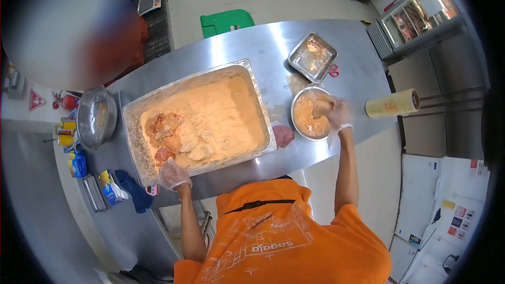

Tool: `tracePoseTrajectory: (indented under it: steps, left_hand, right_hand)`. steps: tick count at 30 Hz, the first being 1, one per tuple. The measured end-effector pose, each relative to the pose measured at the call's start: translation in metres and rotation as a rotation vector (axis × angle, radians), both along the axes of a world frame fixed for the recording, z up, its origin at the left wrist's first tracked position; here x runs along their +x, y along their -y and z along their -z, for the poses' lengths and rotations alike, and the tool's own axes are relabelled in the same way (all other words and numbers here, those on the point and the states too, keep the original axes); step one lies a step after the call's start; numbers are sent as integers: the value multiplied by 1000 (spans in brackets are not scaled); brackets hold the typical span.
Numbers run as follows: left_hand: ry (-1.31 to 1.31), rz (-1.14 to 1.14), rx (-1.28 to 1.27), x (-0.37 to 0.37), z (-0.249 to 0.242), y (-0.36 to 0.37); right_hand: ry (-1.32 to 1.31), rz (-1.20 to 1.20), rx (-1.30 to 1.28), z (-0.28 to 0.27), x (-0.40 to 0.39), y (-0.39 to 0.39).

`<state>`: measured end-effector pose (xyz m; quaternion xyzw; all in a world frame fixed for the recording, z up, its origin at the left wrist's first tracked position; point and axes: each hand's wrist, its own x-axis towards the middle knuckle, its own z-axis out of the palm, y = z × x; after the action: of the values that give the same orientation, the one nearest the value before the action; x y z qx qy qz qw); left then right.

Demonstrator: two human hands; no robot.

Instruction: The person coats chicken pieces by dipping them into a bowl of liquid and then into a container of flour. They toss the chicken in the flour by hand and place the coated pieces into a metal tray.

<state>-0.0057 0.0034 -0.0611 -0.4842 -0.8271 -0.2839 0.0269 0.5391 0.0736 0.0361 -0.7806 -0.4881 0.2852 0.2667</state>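
Note:
My left hand [174,174], in a clear plastic glove, is over the near left rim of a large metal tray [267,122] of orange-tinted flour. Its fingers look curled, close to a reddish piece of raw chicken [163,154]; whatever they grip is hidden. Several more chicken pieces [184,135], partly coated, lie heaped in the flour. To the right, my gloved right hand [340,113] is closed on a pale, coated chicken piece [320,108] over a round metal bowl [300,129] of orange liquid.
A small metal pan [295,61] with crumbs and red-handled scissors [334,70] lie behind the bowl. Between tray and bowl is a dark pink bundle [283,136]. A plastic wrap roll [392,103] stands right; a large metal bowl [97,117] stands left. Someone's blurred form occupies the upper left.

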Motion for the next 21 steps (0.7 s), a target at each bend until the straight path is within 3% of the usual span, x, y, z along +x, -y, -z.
tracePoseTrajectory:
  steps: [1, 4, 5, 7, 9, 11, 13, 15, 17, 21]
  left_hand:
    - [12, 12, 10, 2, -3, 0]
    - [-50, 28, -1, 10, -21, -2]
    - [-88, 26, -10, 12, -25, -2]
    - [49, 7, 68, -3, 15, 1]
    - [76, -1, 76, -8, 23, 4]
    - [-2, 8, 13, -6, 14, 2]
    - [-3, 2, -33, -4, 7, 2]
    - [-19, 3, -48, -5, 8, 1]
    - [-52, 14, -38, -8, 13, 1]
    - [-48, 26, -73, -4, -1, 0]
  right_hand:
    - [306, -53, -65, 0, -2, 2]
    - [545, -173, 215, 55, -6, 7]
    - [547, -211, 203, 80, -2, 9]
    - [549, -296, 180, 119, 9, 11]
    - [263, -170, 107, 126, 4, 14]
    - [489, -326, 66, 131, 6, 12]
    - [53, -150, 10, 128, 7, 11]
    - [25, -195, 39, 125, 14, 9]
    - [401, -462, 154, 121, 29, 9]
    - [105, -212, 221, 93, 35, 18]
